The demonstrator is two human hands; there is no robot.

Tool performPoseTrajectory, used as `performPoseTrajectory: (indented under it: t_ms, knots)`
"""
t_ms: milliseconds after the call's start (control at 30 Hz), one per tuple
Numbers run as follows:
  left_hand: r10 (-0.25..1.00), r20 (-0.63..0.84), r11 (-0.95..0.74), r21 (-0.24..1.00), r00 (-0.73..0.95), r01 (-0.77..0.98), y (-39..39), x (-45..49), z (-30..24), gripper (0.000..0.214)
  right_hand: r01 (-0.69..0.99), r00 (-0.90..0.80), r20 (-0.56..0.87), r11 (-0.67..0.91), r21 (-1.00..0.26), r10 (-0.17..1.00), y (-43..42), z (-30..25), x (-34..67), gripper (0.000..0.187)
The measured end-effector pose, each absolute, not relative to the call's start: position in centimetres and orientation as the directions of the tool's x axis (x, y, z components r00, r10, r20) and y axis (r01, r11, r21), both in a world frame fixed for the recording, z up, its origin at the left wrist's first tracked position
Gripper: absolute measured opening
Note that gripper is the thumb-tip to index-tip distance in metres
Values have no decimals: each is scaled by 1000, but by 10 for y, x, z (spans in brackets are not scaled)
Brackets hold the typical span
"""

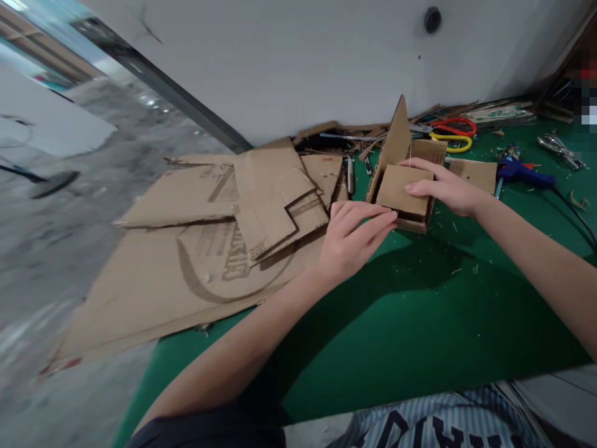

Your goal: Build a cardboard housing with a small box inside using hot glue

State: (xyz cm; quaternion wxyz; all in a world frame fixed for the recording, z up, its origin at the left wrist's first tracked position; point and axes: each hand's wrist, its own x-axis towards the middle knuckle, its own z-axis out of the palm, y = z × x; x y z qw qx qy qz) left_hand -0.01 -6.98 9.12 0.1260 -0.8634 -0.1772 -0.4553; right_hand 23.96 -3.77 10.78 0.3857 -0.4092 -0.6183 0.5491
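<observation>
A small cardboard box (413, 225) stands on the green table, with a tall cardboard flap (397, 140) rising at its left side. Across its top lies a square cardboard piece (403, 186). My right hand (441, 183) grips that piece at its right edge, thumb on its upper face and fingers behind. With fingers together, my left hand (357, 236) pinches at the near left edge of the box, just under the square piece. Exactly what the left fingertips hold is too small to make out.
Flattened cardboard sheets (200, 249) cover the table's left part and overhang its edge. Scissors with red and yellow handles (452, 134), a blue glue gun (525, 173) with a cord, and a cardboard scrap (473, 174) lie right. Cardboard offcuts line the white wall (326, 62).
</observation>
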Motion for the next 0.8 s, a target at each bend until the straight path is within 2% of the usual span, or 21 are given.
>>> performPoseTrajectory:
  t_ms: [133, 267, 567, 800]
  knots:
    - [171, 848, -919, -47, 502, 392, -67, -2, 90, 23, 53, -384, 40, 66, -996, 922, -38, 109, 239, 57]
    - [130, 842, -914, -103, 523, 393, -67, -2, 91, 23, 23, -324, 40, 51, -998, 945, -35, 105, 236, 40]
    - [106, 805, -909, -159, 583, 385, -70, -5, 94, 31, -99, -217, 10, -12, -995, 976, -33, 103, 225, 29]
    - [123, 765, -897, -187, 632, 401, -70, -10, 90, 44, -107, -209, -11, -34, -994, 978, -33, 102, 225, 26]
